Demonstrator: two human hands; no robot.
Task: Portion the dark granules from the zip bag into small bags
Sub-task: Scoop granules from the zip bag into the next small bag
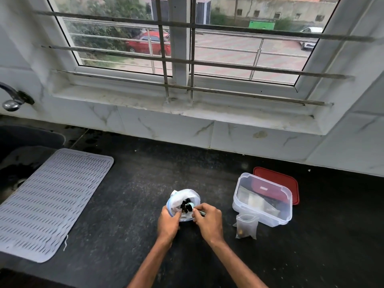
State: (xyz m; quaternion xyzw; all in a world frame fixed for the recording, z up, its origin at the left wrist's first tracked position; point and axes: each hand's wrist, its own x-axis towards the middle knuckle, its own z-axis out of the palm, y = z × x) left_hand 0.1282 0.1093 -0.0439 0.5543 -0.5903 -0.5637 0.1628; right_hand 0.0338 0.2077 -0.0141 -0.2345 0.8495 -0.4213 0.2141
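Note:
A clear zip bag [184,199] with a blue seal stands open on the black counter, dark granules [185,205] showing inside. My left hand [168,223] grips the bag's near left rim. My right hand [207,220] holds a small teal spoon [192,206] whose bowl is dipped into the bag's mouth among the granules. A small clear bag [246,226] stands upright to the right, with a little brownish content at its bottom.
A clear plastic box [262,199] holding packets sits right of the hands, its red lid [286,180] behind it. A grey ribbed mat [47,202] lies at left beside the sink [18,154] and tap [12,98]. A tiled wall and window sill lie behind.

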